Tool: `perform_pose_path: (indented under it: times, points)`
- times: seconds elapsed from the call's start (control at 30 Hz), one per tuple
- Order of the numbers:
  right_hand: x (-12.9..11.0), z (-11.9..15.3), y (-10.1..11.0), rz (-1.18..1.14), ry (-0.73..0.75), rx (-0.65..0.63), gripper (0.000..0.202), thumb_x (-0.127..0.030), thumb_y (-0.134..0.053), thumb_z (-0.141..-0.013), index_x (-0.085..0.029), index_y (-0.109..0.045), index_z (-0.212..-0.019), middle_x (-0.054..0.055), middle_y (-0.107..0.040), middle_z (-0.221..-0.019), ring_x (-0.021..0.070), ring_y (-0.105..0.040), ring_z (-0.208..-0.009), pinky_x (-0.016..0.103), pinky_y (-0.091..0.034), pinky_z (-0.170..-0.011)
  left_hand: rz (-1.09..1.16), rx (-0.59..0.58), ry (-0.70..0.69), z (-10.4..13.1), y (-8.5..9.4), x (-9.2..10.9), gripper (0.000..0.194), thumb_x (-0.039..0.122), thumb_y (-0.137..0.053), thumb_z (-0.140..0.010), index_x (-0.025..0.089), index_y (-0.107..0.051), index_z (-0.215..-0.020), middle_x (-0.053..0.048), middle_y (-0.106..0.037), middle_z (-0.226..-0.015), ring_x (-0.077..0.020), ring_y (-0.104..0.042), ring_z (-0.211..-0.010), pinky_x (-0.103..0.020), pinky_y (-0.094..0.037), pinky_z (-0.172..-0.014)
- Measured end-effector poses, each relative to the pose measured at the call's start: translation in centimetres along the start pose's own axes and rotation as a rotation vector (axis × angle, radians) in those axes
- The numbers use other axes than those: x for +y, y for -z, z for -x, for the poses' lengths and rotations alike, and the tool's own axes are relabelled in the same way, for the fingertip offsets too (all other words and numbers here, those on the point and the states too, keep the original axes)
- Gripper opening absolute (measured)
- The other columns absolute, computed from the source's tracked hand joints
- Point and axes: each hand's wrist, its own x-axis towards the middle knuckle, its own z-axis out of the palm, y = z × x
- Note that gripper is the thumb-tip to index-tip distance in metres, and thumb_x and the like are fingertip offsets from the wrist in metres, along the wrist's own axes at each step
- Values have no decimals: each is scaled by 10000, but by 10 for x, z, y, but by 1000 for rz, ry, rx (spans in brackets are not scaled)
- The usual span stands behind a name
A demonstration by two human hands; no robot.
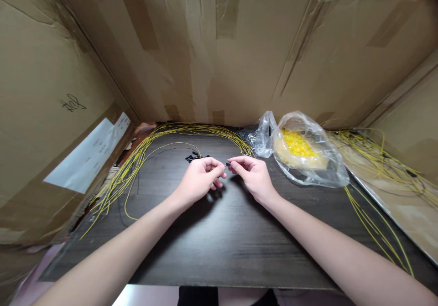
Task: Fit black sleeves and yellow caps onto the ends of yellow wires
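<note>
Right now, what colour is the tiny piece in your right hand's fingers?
Black; the tiny piece shows best in the head view.

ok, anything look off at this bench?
Two minor things: the left cardboard panel has a ragged bottom edge beside the tabletop, and the yellow wires at far right look tangled, unlike the tidier yellow wire arc. The yellow pieces sit in their open bag.

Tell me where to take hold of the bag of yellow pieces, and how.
Probably pinch the near right edge of the clear bag, coming from the near side: it spreads loose there, while the yellow pieces heap further left. The right hand holds a small black piece, so free that hand first.
</note>
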Motion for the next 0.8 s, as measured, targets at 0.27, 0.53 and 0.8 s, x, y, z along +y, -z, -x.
perform_pose_path:
  times: [0.27, 0.53, 0.8]
  points:
    - [-3, 5, -3, 157, 73, -14, 185, -315, -673, -845, -181, -758, -939, 60, -746, -885, 186, -666, -788, 303, -509, -729, -160, 19, -39, 1, 2, 1, 216, 337, -602, -861, 127, -640, -825, -49, -700, -752, -69, -525, -434, -179, -357, -393]
    - [-6, 8, -3, 249, 144, -7, 165, -302, -653, -869, -205, -765, -942, 52, -746, -917, 185, -665, -801, 304, -497, -729, -199, 43, -69, 1, 3, -2, 211, 340, -606, -828, 135, -649, -797, -58, -705, -731, -83, -515, -417, -207, -397, -430]
    - [-10, 10, -4, 334, 257, -35, 144, -260, -640, -880, -231, -770, -934, 46, -727, -867, 182, -651, -780, 307, -490, -720, -385, 103, -170, 1, 4, -3, 156, 274, -593, -781, 147, -673, -741, -42, -697, -679, -119, -570, -490, -226, -416, -501]
